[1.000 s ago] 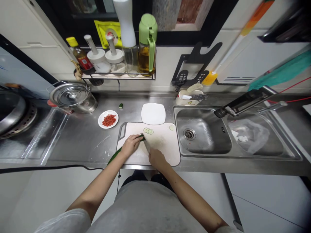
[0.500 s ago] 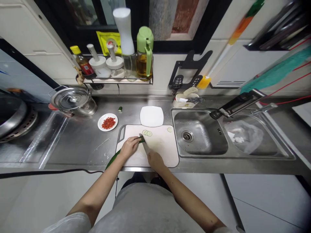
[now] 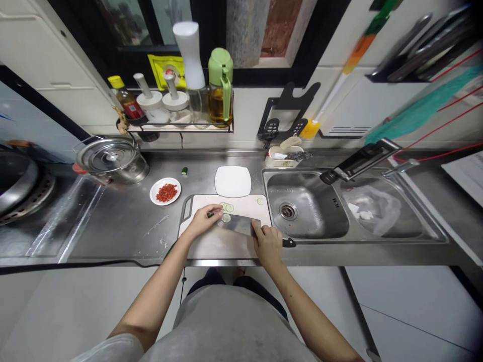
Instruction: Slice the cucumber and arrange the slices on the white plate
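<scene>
My right hand [image 3: 268,245] is closed around a kitchen knife [image 3: 237,225]. Its broad blade lies tilted on its side over the white cutting board [image 3: 199,249], pointing left, and the black handle end sticks out to the right. My left hand [image 3: 204,221] is closed on a dark green cucumber [image 3: 210,215], which is mostly hidden by the hand and forearm. A cucumber slice [image 3: 226,217] rests at the blade by my left fingertips; whether it sticks to the metal I cannot tell. Several overlapping slices [image 3: 228,207] lie just beyond, and a single slice [image 3: 260,201] sits near the board's far right corner.
Behind the board is a white square plate [image 3: 233,181]. To the left stand a plate of chopped red pieces [image 3: 166,192], a cucumber end [image 3: 184,171] and a lidded steel pot [image 3: 116,161]. A double sink [image 3: 309,226] adjoins the right; a seasoning rack [image 3: 181,127] hangs above.
The knife has swung from upright at the cucumber to lying tilted flat, and my right hand has moved right. A fresh slice now shows by the blade. My left fingers have shifted slightly.
</scene>
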`<state>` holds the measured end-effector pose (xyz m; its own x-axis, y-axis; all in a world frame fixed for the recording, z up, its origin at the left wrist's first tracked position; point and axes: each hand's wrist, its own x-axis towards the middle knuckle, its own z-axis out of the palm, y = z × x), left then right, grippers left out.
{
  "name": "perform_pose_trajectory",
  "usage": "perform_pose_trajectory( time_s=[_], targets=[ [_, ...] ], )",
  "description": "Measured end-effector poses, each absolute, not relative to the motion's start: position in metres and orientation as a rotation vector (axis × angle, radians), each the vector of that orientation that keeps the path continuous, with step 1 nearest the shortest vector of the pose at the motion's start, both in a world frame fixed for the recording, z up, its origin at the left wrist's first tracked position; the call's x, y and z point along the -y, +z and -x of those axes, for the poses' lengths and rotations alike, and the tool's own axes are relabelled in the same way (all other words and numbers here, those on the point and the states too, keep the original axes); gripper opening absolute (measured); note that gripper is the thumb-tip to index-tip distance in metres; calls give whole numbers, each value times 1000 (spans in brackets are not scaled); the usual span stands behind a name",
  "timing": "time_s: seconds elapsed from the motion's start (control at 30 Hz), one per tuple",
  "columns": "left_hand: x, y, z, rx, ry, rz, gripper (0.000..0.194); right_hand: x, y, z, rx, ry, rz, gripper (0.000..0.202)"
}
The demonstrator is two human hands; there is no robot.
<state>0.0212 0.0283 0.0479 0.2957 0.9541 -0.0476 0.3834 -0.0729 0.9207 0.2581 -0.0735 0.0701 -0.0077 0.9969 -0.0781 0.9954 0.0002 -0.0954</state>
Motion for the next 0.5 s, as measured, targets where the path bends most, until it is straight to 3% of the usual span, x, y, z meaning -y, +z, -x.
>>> perform_pose_trajectory(
  time_s=[0.3,0.5],
  targets=[
    [-21,52,-41,-1189,544,-1913,14,86,64,-269,2249,241,2232,45],
    [-35,32,-66,-1450,475,-1875,13,97,57,-286,2181,282,2374,43]
  ],
)
